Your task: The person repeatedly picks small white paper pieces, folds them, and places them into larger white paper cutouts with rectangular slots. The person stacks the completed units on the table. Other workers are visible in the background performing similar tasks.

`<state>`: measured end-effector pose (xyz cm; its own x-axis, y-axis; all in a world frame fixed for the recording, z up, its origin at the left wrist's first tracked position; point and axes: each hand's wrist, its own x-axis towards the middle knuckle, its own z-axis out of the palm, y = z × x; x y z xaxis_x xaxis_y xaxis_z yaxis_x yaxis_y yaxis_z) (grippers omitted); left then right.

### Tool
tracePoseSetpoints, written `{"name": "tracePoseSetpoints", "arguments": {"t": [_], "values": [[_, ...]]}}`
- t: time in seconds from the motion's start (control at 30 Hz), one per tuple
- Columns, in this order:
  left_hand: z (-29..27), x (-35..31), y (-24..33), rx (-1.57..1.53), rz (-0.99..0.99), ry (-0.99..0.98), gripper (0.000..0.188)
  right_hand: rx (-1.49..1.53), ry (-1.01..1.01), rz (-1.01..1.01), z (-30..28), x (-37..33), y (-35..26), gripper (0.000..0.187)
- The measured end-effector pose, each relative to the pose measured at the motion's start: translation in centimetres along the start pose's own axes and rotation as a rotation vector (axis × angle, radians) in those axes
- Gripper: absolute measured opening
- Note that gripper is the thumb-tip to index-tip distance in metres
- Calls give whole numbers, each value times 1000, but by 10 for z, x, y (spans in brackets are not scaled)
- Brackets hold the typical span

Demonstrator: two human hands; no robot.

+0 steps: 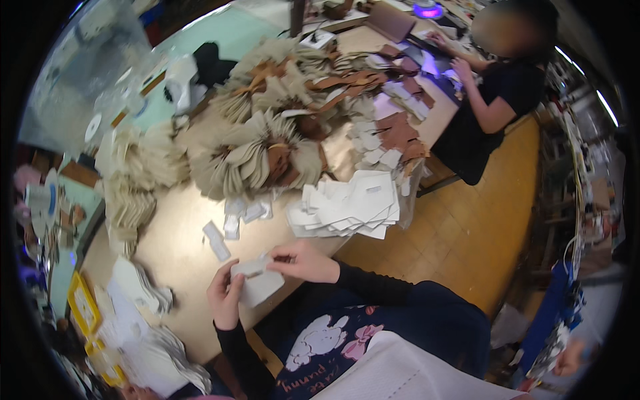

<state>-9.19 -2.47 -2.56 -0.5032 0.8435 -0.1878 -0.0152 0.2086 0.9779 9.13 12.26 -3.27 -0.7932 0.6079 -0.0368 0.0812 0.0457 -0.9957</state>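
A long tan table (180,253) is set on a wooden floor (467,227). Cluttered shelves (587,200) are seen at right, and a purple lamp (427,9) is lit beyond.

Bare tabletop (180,250) strip runs lower left to centre of frame, w/ a few small white slips (217,240) scattered on it. Left hand (225,298) & right hand (303,261) sit at its near edge, both pinching a white card piece (259,283). Blocked above: fanned bundles of beige pieces (257,160). Right: loose stack of white cards (347,210), near right hand. Lower left: white paper heaps (143,293) & yellow tray (83,307). Upper right: another person's arms (477,83) over brown leather pieces (397,130).
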Motion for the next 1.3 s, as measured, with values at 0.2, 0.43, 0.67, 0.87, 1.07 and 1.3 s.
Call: {"name": "tracePoseSetpoints", "arguments": {"t": [0.2,0.43,0.67,0.87,1.07,1.3], "values": [[18,-26,-16,143,-111,13,30,69,-46,277,-9,-19,20,18],[35,-41,-34,247,-214,114,16,98,-27,276,2,-31,29,26],[37,-22,-34,162,-163,201,17,-184,12,84,-2,-3,23,13],[41,-14,-33,161,-186,267,18,-234,-89,53,-5,23,28,15],[43,-9,-33,232,-145,389,23,-184,-250,-12,-24,20,19,15],[40,4,-41,482,15,249,15,-138,-356,-186,-29,-2,10,21]]}}
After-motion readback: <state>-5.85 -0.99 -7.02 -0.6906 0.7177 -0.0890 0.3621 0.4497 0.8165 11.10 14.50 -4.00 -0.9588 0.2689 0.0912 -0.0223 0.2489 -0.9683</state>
